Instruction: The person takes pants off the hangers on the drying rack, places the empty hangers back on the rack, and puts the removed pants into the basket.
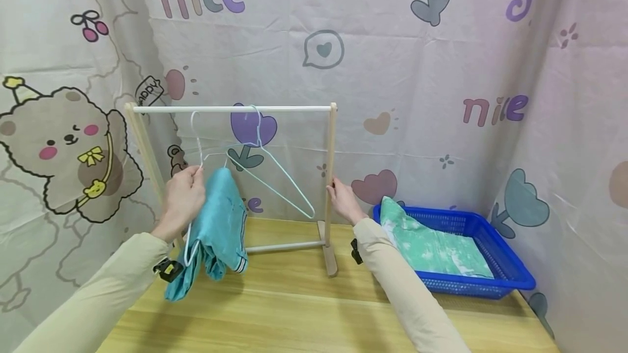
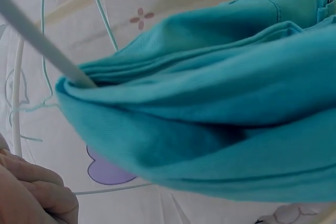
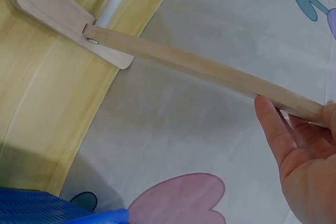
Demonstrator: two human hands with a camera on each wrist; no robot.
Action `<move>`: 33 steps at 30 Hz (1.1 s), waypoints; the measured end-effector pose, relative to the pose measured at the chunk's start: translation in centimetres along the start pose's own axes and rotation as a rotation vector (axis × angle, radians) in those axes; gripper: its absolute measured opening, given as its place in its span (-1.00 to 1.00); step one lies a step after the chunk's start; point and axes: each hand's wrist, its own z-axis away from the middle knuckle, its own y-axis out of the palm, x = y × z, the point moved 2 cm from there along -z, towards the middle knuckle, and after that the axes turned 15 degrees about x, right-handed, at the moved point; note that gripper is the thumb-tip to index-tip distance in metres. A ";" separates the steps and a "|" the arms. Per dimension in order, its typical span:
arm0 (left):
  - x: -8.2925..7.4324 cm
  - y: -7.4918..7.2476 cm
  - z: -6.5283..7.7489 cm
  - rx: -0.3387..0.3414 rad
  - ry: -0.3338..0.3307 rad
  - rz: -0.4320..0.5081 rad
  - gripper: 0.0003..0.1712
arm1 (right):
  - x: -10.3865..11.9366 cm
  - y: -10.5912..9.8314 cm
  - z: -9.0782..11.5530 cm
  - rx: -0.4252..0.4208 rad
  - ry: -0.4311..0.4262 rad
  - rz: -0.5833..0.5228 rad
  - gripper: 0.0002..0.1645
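Note:
My left hand point(image 1: 183, 195) grips a white hanger point(image 1: 198, 143) below its hook, left of centre in the head view. A folded teal garment point(image 1: 221, 217) with a striped edge is draped over this hanger; the left wrist view shows a white bar running into its folds. The hook's top is close to the rack's white rod point(image 1: 221, 109); I cannot tell whether they touch. With thumb and fingers, my right hand point(image 1: 345, 200) holds the right wooden post point(image 1: 331, 168) of the rack. A pale green bare hanger point(image 1: 312, 213) hangs on the rod between my hands.
On the right of the wooden table point(image 1: 304, 309) stands a blue plastic basket point(image 1: 510, 257) with a green and white cloth point(image 1: 432, 244) in it. The rack's right foot point(image 1: 331, 260) rests on the table. Printed curtains point(image 1: 427, 80) enclose the back and sides.

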 end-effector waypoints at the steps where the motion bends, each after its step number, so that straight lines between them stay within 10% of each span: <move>1: -0.1 0.1 0.0 0.003 -0.001 0.004 -0.46 | 0.0 0.0 0.0 0.002 -0.004 0.001 -0.76; 18: -2.1 2.7 0.2 0.044 -0.062 0.058 -0.50 | -0.8 0.1 0.3 0.030 -0.028 -0.031 -0.71; 28: -2.9 4.6 0.0 -0.011 -0.108 0.208 -0.53 | -1.4 0.8 1.5 -0.172 -0.051 -0.006 -0.75; 33: -3.5 5.3 0.0 -0.023 -0.144 0.222 -0.52 | -0.9 2.3 1.7 -0.070 -0.107 0.025 -0.76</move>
